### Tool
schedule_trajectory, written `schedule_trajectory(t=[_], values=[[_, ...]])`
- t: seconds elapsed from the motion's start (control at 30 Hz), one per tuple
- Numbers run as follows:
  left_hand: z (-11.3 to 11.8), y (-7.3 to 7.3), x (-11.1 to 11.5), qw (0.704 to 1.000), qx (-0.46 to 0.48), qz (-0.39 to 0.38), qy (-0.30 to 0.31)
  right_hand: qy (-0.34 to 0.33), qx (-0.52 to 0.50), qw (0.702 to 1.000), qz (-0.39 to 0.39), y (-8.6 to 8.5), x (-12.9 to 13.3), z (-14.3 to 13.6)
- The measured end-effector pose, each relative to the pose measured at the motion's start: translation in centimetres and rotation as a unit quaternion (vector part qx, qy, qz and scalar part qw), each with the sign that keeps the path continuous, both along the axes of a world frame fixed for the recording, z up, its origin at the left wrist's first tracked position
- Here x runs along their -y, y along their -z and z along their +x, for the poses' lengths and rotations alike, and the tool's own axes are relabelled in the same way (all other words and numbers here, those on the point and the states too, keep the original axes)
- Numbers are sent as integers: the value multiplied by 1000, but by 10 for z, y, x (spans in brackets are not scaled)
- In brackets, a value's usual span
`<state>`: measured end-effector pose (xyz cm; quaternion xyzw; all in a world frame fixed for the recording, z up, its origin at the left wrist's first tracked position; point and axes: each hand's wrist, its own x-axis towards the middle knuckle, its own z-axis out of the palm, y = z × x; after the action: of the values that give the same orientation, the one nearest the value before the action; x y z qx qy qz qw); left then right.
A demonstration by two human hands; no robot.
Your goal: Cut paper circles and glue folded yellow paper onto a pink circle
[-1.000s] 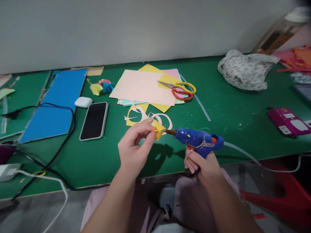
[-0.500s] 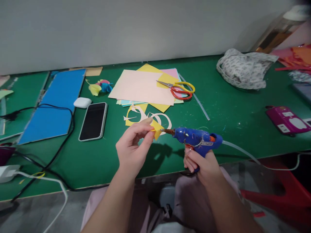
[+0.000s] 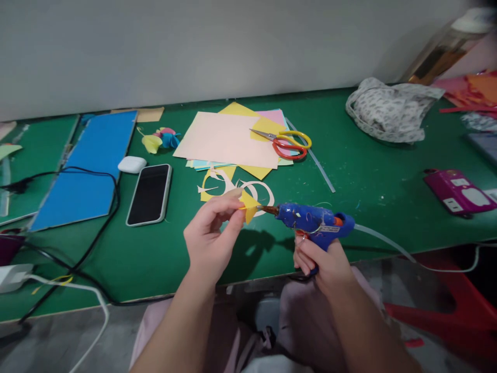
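Observation:
Between its thumb and fingers, my left hand (image 3: 213, 228) pinches a small folded piece of yellow paper (image 3: 250, 205) above the table's front half. My right hand (image 3: 318, 256) is wrapped around the handle of a blue hot glue gun (image 3: 306, 217), fingers at its orange trigger. The metal nozzle points left, its tip at the right edge of the yellow paper; whether they touch I cannot tell. A clear glue stick (image 3: 375, 235) trails from the gun's back. Behind the left hand lie curled paper offcuts (image 3: 258, 191), partly hidden by it.
Scissors (image 3: 287, 142) with red and yellow handles rest on stacked coloured paper (image 3: 225, 134). To the left are a phone (image 3: 149, 196), a white earbud case (image 3: 132, 165), paper petals (image 3: 151, 143), a blue board (image 3: 91, 166) and black cables. A cloth pouch (image 3: 390, 111) and purple box (image 3: 460, 191) sit right.
My left hand and the yellow paper have shifted very slightly left, with the paper turned a little. The glue gun has moved slightly left too, its nozzle still at the paper.

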<state>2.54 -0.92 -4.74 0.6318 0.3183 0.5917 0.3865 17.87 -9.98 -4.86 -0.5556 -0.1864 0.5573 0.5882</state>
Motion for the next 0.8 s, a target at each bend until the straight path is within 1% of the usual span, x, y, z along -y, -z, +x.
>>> schedule_trajectory(t=[0.3,0.47,0.8], values=[[-1,1,-1,1000,7,13,9,7,0,1000,0,-1,0,0],[0,0,-1,1000,9,14,9,0,4,1000,-5,0,0,0],[0,0,-1,1000,8,11,3,8,4,1000,-3,0,0,0]])
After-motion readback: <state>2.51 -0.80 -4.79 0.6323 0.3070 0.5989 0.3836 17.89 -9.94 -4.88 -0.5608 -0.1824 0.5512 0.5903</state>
